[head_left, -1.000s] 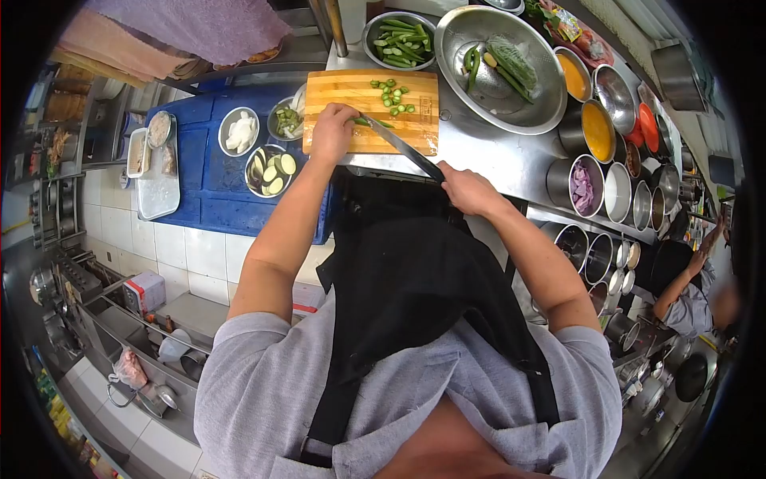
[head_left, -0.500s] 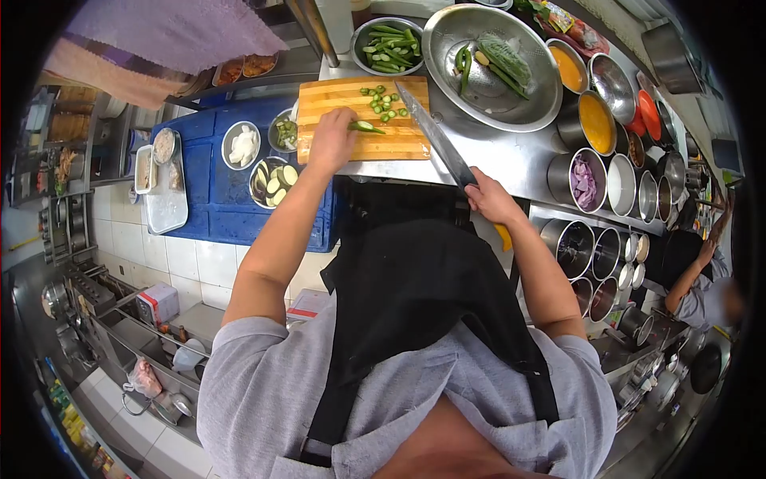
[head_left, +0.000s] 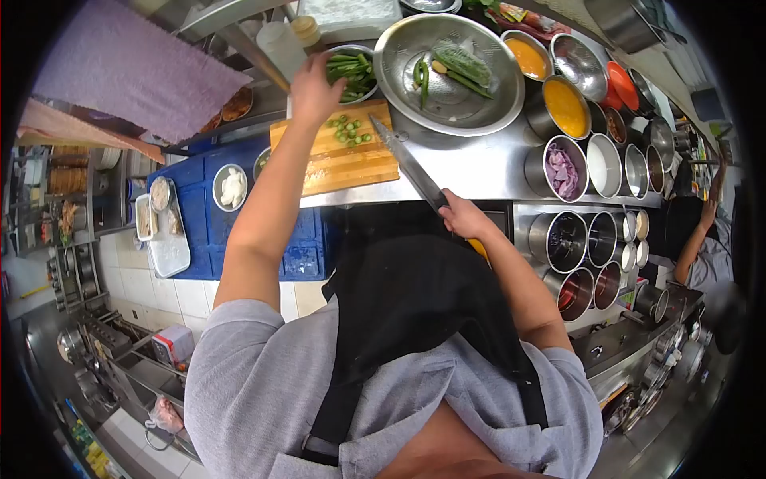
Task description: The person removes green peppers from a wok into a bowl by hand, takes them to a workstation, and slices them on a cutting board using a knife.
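My left hand (head_left: 315, 89) reaches over the rim of a steel bowl (head_left: 369, 93) of whole green okra (head_left: 351, 70). Its thumb and fingers are spread at the pods; the fingertips are partly hidden. On the wooden cutting board (head_left: 359, 169) lies a small group of cut okra rounds (head_left: 349, 130). My right hand (head_left: 461, 214) is closed around a large knife (head_left: 411, 169) at the counter's front edge. The knife's tip rests over the board's right side, and part of its yellow handle shows below my hand.
Right of the board stands a wide steel colander (head_left: 391, 96) with green vegetables. Pots of orange liquid (head_left: 566, 108) and chopped purple onion (head_left: 562, 172) line the right side. A bowl of white pieces (head_left: 232, 188) sits on the blue surface (head_left: 207, 259). Another person (head_left: 706, 239) is far right.
My left hand has left the okra piece it held on the board and moved up to the bowl of okra. The right hand still holds the knife. The camera view has shifted.
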Demonstrator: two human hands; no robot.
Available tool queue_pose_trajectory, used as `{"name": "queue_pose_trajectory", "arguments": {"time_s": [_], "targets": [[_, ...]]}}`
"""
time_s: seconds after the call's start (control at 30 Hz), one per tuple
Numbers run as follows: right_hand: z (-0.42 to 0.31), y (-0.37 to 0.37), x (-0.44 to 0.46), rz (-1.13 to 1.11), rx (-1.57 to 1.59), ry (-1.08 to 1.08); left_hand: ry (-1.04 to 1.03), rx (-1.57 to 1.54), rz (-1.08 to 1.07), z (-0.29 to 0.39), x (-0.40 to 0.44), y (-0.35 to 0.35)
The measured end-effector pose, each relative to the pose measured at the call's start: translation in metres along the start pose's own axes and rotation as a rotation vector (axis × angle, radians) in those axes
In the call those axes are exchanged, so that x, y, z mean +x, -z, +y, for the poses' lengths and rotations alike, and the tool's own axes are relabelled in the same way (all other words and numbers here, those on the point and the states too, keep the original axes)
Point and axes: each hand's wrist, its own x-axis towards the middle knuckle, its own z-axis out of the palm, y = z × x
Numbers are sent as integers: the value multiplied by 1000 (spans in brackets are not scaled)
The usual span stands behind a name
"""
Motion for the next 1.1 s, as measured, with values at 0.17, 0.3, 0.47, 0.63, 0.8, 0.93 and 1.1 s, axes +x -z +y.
{"name": "queue_pose_trajectory", "arguments": {"time_s": [0.17,0.3,0.47,0.63,0.8,0.93,1.1], "targets": [[4,-1,3,82,-123,45,80,-197,-503,99,54,-76],[4,6,2,75,-251,80,98,40,-779,115,44,-183],[16,0,8,98,-255,94,299,167,-718,120,26,-223],[19,1,10,60,-240,90,178,61,-669,111,19,-202],[13,13,8,34,-207,103,279,-398,-477,120,19,-97],[15,11,8,16,-98,61,387,-789,-241,42,-57,-21],[10,8,2,36,-162,72,639,-305,-302,-38,-163,55]]}}
